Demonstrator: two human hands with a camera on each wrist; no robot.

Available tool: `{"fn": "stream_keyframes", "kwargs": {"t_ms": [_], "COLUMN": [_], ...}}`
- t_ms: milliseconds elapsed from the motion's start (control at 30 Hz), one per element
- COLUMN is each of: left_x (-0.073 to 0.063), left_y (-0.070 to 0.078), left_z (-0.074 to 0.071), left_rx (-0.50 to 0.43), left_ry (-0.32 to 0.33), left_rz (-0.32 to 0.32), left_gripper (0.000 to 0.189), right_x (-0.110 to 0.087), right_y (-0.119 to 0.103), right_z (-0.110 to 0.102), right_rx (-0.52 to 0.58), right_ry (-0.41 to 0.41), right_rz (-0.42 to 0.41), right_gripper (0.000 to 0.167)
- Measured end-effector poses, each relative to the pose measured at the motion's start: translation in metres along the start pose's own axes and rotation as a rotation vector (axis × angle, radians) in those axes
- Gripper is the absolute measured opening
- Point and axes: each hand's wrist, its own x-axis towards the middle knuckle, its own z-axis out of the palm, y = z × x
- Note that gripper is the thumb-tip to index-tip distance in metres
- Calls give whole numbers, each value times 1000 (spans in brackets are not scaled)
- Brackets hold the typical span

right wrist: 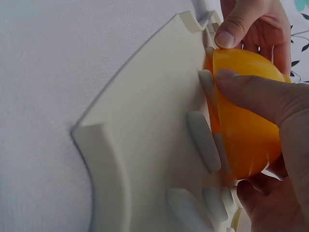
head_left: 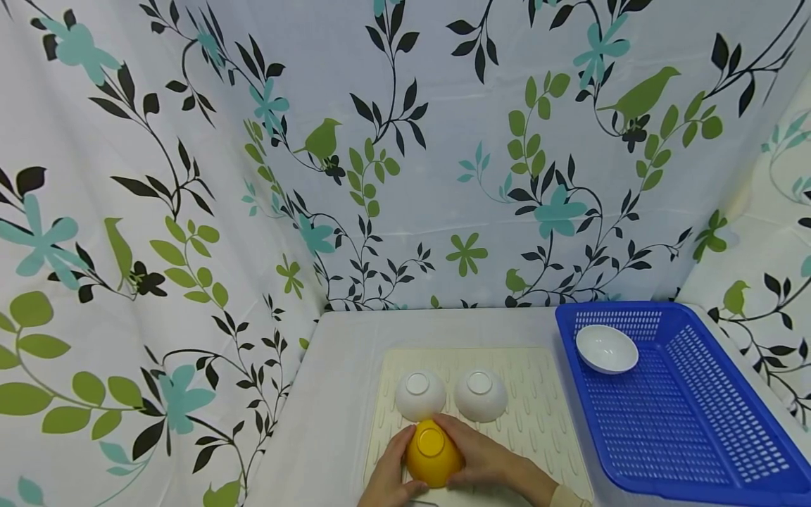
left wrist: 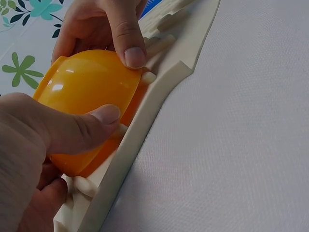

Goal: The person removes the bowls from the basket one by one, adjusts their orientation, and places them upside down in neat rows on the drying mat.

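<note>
An upside-down yellow bowl (head_left: pixel 434 461) is at the front of a cream drying mat (head_left: pixel 538 451) with raised ridges. My left hand (head_left: pixel 391 473) holds the bowl's left side, its thumb on the near wall. On the opposite side my right hand (head_left: pixel 484 458) grips it the same way, thumb also on the near wall. Both wrist views show the yellow bowl (left wrist: pixel 91 87) with its rim down at the ridges. Just behind it, two white bowls, a left one (head_left: pixel 420 405) and a right one (head_left: pixel 480 405), stand upside down side by side.
A blue plastic basket (head_left: pixel 671 422) with perforated sides stands to the right of the mat. Inside, near its far left corner, lies a white bowl (head_left: pixel 607 350), open side up. A patterned curtain (head_left: pixel 443 176) hangs behind the white-covered table (head_left: pixel 342 366) and along both sides.
</note>
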Motion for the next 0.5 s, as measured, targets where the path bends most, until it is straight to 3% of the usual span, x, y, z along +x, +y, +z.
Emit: {"fn": "stream_keyframes", "kwargs": {"t_ms": [233, 500], "left_x": [-1, 0], "left_y": [-5, -4], "left_z": [2, 3], "left_rx": [9, -36], "left_ry": [18, 2], "left_rz": [20, -5], "left_gripper": [95, 98], "right_x": [-11, -33], "right_y": [-7, -25], "right_z": [-4, -35], "right_rx": [-106, -141], "right_ry": [25, 36], "right_rz": [-7, 109], "right_gripper": [99, 97]}}
